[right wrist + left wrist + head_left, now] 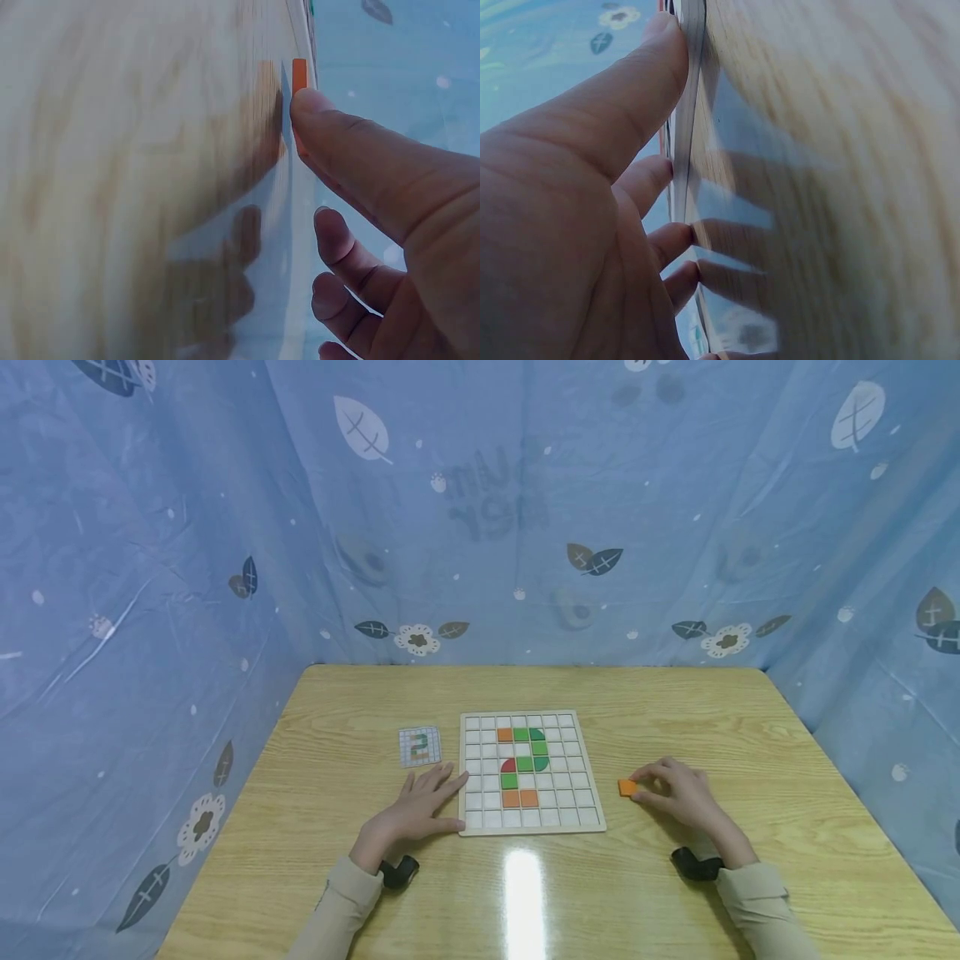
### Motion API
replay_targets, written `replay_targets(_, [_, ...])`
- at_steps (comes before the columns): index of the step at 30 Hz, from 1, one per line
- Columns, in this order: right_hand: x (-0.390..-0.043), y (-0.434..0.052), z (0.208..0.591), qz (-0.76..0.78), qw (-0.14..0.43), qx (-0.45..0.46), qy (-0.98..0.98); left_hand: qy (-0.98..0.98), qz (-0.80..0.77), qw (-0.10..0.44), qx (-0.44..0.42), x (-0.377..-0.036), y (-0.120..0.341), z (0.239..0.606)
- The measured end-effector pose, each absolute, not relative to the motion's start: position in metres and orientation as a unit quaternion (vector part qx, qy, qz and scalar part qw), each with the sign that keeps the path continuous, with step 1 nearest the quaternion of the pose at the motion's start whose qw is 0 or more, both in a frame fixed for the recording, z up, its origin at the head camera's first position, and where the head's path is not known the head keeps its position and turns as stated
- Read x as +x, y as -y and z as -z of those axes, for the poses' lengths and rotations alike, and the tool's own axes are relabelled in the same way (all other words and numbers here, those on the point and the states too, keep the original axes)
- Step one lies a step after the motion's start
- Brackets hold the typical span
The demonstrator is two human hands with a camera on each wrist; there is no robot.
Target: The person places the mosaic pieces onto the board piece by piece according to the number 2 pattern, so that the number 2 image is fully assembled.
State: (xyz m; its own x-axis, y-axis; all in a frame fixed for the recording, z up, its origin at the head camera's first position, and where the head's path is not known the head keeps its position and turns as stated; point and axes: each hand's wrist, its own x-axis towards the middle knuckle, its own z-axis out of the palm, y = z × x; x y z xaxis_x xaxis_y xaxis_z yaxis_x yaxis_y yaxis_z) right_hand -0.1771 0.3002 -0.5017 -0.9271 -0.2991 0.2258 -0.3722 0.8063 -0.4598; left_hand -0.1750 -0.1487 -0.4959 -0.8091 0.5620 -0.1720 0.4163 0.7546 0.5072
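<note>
My right hand [678, 792] pinches an orange square tile [627, 787] between thumb and forefinger, to the right of the board. The right wrist view shows the tile [299, 73] edge-on, just above the wood. A white gridded board [480, 818] with a pale frame lies mid-table. Orange, green and red tiles on it form a figure like a 2, with two orange tiles [520, 798] in its bottom row. With fingers spread, my left hand [416, 806] touches the board's left edge; the left wrist view has its thumb [649, 71] against the frame's side.
A small pattern card [420, 747] showing a 2 on a grid lies left of the board. The wooden table [360, 693] meets a blue patterned curtain [480, 527] at the back and sides. Black wrist devices [697, 865] sit under both wrists.
</note>
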Motion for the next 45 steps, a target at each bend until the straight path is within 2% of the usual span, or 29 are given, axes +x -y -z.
replay_targets(27, [-0.187, -0.245, 0.494, -0.274, 0.061, 0.235, 0.931, -0.923, -0.231, 0.158, 0.266, -0.175, 0.148, 0.495])
replay_targets(35, [-0.188, -0.227, 0.493, -0.276, 0.03, 0.242, 0.93, -0.924, -0.228, 0.155, 0.266, -0.174, 0.149, 0.496])
replay_targets(45, [-0.189, -0.211, 0.495, -0.274, 0.022, 0.254, 0.927, -0.919, -0.238, 0.152, 0.275, -0.174, 0.149, 0.496])
